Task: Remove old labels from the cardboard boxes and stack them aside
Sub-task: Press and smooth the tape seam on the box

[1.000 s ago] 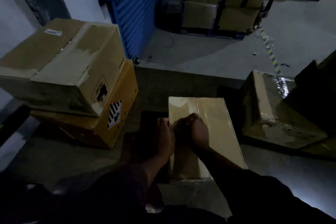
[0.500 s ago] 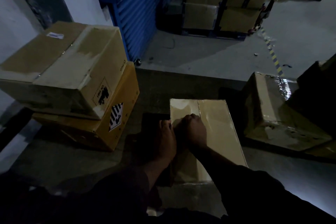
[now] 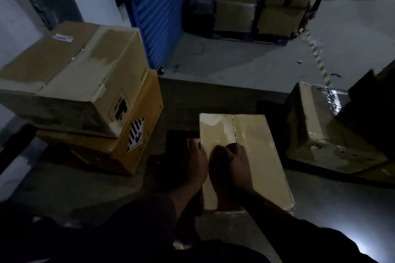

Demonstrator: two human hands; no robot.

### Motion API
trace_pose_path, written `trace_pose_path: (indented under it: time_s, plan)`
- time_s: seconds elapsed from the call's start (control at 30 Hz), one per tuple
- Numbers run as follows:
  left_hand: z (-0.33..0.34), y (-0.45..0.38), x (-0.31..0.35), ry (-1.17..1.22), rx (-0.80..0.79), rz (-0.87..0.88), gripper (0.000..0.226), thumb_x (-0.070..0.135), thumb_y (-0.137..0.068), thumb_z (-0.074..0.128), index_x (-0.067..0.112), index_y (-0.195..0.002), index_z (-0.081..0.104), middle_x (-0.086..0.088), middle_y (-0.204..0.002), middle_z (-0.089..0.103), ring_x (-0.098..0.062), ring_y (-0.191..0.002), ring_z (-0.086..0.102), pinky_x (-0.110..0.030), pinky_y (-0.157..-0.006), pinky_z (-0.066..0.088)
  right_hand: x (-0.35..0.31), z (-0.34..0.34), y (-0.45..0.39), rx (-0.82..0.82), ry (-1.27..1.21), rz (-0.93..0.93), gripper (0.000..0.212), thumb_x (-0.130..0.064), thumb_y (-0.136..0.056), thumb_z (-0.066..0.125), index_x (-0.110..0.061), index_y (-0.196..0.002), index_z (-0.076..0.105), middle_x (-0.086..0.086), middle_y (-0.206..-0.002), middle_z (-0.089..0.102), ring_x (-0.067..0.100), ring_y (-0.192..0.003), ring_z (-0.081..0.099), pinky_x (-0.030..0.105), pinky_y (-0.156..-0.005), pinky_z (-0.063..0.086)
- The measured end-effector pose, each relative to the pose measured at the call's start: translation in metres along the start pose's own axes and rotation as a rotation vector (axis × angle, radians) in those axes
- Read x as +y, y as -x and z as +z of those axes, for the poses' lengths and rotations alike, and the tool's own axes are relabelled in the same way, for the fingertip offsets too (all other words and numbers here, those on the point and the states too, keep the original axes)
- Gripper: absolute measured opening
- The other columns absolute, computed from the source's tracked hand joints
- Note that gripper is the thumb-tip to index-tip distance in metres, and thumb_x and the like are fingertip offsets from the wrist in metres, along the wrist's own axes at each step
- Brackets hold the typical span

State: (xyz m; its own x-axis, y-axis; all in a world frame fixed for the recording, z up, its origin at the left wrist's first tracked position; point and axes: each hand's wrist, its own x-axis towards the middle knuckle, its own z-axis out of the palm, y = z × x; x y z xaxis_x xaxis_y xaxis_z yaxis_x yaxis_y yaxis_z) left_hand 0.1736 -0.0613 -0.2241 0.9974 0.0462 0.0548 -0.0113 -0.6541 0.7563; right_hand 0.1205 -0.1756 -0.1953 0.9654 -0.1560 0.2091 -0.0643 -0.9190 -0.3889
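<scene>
Two boxes (image 3: 70, 83) stacked upper left; both hands, left hand (image 3: 188, 164) and right hand (image 3: 230, 162), curled on centre box (image 3: 252, 156), grip contents unclear; labels remain.

The left hand (image 3: 190, 162) and right hand (image 3: 232, 166) are covering the near-left part of the cardboard box (image 3: 256, 151) top, so whether either hand is pinching a label cannot be determined. Deep shadow is obscuring the fingertips. The sleeves (image 3: 149, 230) are running off the lower edge. The stacked boxes (image 3: 70, 83) are being cut off at the left edge, and the print on the small white label (image 3: 62, 37) is too small to read. The dark box (image 3: 372, 100) at the right edge is showing only in part.
</scene>
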Motion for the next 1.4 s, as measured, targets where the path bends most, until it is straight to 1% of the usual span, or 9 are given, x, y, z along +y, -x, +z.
trace_pose_path:
  time_s: [0.1, 0.17, 0.47, 0.57, 0.63, 0.73, 1.03, 1.2, 1.4]
  plan:
    - [-0.001, 0.001, 0.0, -0.02, -0.004, 0.014, 0.026, 0.032, -0.098, 0.04, 0.022, -0.122, 0.047, -0.002, -0.124, 0.05, -0.017, -0.107, 0.055, -0.037, -0.087, 0.05, 0.0, 0.004, -0.01, -0.152, 0.078, -0.074, 0.059, -0.046, -0.092, 0.056, -0.027, -0.146, 0.041, 0.009, -0.125, 0.049, 0.026, -0.112, 0.047, 0.04, -0.091, 0.045]
    - [-0.002, 0.0, 0.001, -0.02, -0.006, -0.003, 0.025, 0.03, -0.099, 0.042, 0.021, -0.122, 0.049, -0.002, -0.124, 0.051, -0.018, -0.108, 0.055, -0.036, -0.088, 0.049, 0.001, 0.006, -0.02, -0.202, 0.162, -0.08, 0.064, -0.049, -0.095, 0.05, -0.029, -0.152, 0.028, 0.012, -0.128, 0.045, 0.03, -0.114, 0.045, 0.042, -0.09, 0.045]
    - [-0.004, 0.0, 0.006, -0.054, 0.015, 0.005, 0.023, 0.026, -0.1, 0.043, 0.018, -0.119, 0.052, -0.003, -0.123, 0.052, -0.018, -0.107, 0.054, -0.035, -0.088, 0.047, 0.016, 0.003, -0.018, -0.195, 0.293, -0.196, 0.05, -0.043, -0.088, 0.063, -0.016, -0.129, 0.055, 0.006, -0.107, 0.054, 0.026, -0.096, 0.054, 0.036, -0.068, 0.049]
    - [-0.003, 0.0, 0.007, -0.026, 0.021, -0.013, 0.023, 0.026, -0.1, 0.043, 0.018, -0.119, 0.053, -0.004, -0.123, 0.052, -0.018, -0.108, 0.053, -0.033, -0.088, 0.045, 0.014, -0.007, -0.026, -0.181, 0.132, -0.036, 0.03, -0.034, -0.095, 0.055, -0.016, -0.12, 0.057, 0.007, -0.113, 0.052, 0.026, -0.104, 0.051, 0.035, -0.071, 0.049]
    - [-0.002, 0.0, 0.006, -0.002, 0.013, -0.022, 0.023, 0.028, -0.1, 0.042, 0.019, -0.12, 0.052, -0.002, -0.123, 0.052, -0.017, -0.109, 0.053, -0.032, -0.089, 0.045, 0.01, -0.012, -0.033, -0.217, 0.013, 0.051, 0.036, -0.033, -0.098, 0.049, -0.022, -0.133, 0.05, 0.006, -0.125, 0.047, 0.024, -0.112, 0.048, 0.036, -0.078, 0.052]
    - [-0.003, 0.0, 0.006, 0.01, 0.009, -0.018, 0.024, 0.026, -0.1, 0.044, 0.018, -0.121, 0.052, -0.003, -0.125, 0.051, -0.018, -0.111, 0.053, -0.032, -0.091, 0.045, 0.004, -0.016, -0.039, -0.28, -0.002, 0.035, 0.042, -0.034, -0.099, 0.048, -0.024, -0.14, 0.044, 0.006, -0.13, 0.042, 0.021, -0.115, 0.046, 0.033, -0.081, 0.052]
    - [-0.006, 0.002, 0.01, -0.044, 0.029, 0.009, 0.022, 0.021, -0.1, 0.045, 0.014, -0.119, 0.053, -0.006, -0.121, 0.054, -0.02, -0.107, 0.054, -0.031, -0.089, 0.043, 0.009, -0.005, -0.025, -0.205, 0.047, 0.011, 0.026, -0.03, -0.097, 0.052, -0.017, -0.12, 0.055, 0.007, -0.114, 0.048, 0.024, -0.105, 0.047, 0.035, -0.08, 0.048]
    - [-0.006, 0.002, 0.009, -0.027, 0.017, 0.002, 0.023, 0.025, -0.1, 0.044, 0.016, -0.12, 0.052, -0.004, -0.122, 0.053, -0.018, -0.107, 0.054, -0.034, -0.089, 0.047, 0.003, -0.011, -0.032, -0.254, 0.0, 0.032, 0.041, -0.032, -0.099, 0.049, -0.026, -0.139, 0.045, 0.008, -0.123, 0.044, 0.022, -0.113, 0.045, 0.032, -0.083, 0.047]
    - [-0.005, 0.001, 0.009, -0.014, 0.015, -0.011, 0.022, 0.023, -0.1, 0.045, 0.015, -0.118, 0.052, -0.005, -0.122, 0.051, -0.019, -0.105, 0.054, -0.033, -0.087, 0.047, 0.009, -0.005, -0.024, -0.221, 0.055, -0.019, 0.032, -0.031, -0.096, 0.052, -0.018, -0.125, 0.054, 0.008, -0.117, 0.049, 0.025, -0.108, 0.047, 0.031, -0.083, 0.041]
